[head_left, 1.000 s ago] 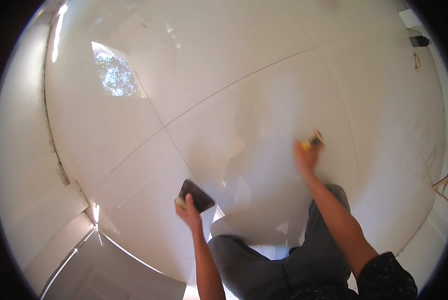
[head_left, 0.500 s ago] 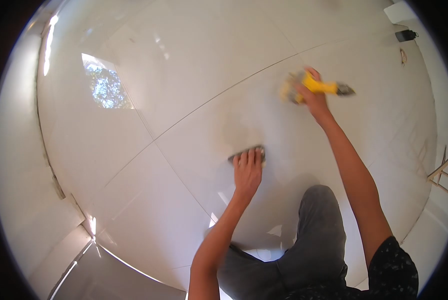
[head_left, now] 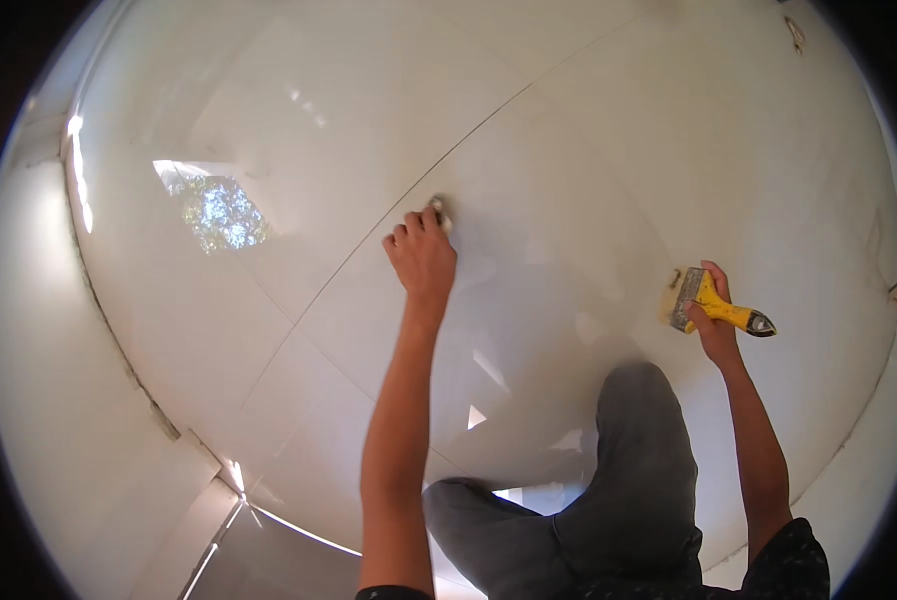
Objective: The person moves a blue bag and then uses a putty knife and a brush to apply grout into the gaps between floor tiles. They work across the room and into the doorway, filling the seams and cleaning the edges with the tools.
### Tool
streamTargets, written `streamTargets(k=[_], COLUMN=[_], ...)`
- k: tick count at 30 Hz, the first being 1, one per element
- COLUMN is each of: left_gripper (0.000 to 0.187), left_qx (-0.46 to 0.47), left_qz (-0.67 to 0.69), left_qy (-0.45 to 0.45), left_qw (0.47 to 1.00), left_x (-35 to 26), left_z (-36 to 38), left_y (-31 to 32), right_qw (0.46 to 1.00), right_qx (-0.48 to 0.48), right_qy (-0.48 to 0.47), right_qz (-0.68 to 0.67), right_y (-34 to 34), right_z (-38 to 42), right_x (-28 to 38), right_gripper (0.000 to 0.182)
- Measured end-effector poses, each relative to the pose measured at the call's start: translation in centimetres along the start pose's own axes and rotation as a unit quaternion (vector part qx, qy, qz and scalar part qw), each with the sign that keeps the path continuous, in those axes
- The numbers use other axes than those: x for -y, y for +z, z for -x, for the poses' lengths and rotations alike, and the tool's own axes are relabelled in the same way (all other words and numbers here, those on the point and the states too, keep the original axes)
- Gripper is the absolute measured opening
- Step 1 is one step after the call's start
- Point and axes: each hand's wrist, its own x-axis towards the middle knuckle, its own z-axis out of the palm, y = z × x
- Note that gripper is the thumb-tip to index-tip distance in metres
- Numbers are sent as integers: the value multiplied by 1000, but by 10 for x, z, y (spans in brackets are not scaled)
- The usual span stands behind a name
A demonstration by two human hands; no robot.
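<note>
My right hand [head_left: 717, 318] is closed round a wide paintbrush [head_left: 726, 307] with a yellow handle, a grey ferrule and pale bristles pointing left. The brush is held low over the glossy tile floor [head_left: 579, 200], to the right of my knee. Farther forward and left, my left hand [head_left: 424, 255] grips a small flat grey tool [head_left: 442, 213], mostly covered by the fingers; I cannot tell its kind. That hand is down at the floor, just right of a dark joint line [head_left: 399, 205] between tiles.
My bent legs [head_left: 639, 430] in grey trousers are at the bottom. A pale wall [head_left: 39, 330] runs along the left, with a grey panel [head_left: 279, 560] at bottom left. A small brown scrap [head_left: 795, 35] lies far right. A window reflection shines on the tiles at left.
My left hand has slid forward and left with the grey tool, up to the joint line. My right hand has drawn the brush back towards me and right. The view has shifted.
</note>
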Motion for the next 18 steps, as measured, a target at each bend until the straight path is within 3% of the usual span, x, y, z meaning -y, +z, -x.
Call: streamTargets(k=[2, 4, 6, 7, 8, 9, 10, 13, 14, 16, 17, 18], left_gripper=[18, 16, 19, 21, 21, 21, 21, 18, 18, 19, 21, 23], left_qx=[40, 74, 38, 55, 84, 85, 85, 133, 154, 175, 157, 142], left_qz=[14, 99, 162, 186, 234, 249, 231, 319, 345, 392, 412, 439], left_qy=[24, -69, -99, -130, -171, -198, -211, -354, -385, -402, -407, -406], left_qw=[999, 990, 981, 972, 953, 944, 946, 869, 842, 809, 800, 789], left_x=[14, 38, 61, 74, 84, 94, 100, 87, 80, 60, 53, 52], left_z=[-12, 1, 34, 56, 81, 113, 144, 233, 256, 285, 296, 302], left_y=[-9, -25, -54, -61, -72, -74, -76, -88, -86, -94, -98, -101], right_qw=[998, 997, 935, 925, 925, 884, 907, 955, 957, 996, 973, 984], right_qx=[-40, -80, -277, -300, -265, -298, -277, -184, -195, -5, 166, 159], right_qy=[-11, 16, -60, -4, 181, 105, 46, -121, -140, -77, -23, -72], right_qz=[43, -1, 213, 232, 205, 345, 315, 197, 165, 39, -160, -21], right_y=[-4, -23, -33, -23, 2, 41, 87, 227, 271, 299, 314, 316], right_z=[-1, -4, -14, -26, -44, -64, -87, -156, -185, -225, -254, -248], right_x=[-3, -31, -73, -87, -85, -78, -49, 44, 77, 166, 183, 208], right_gripper=[56, 57, 60, 63, 67, 71, 71, 70, 66, 60, 59, 58])
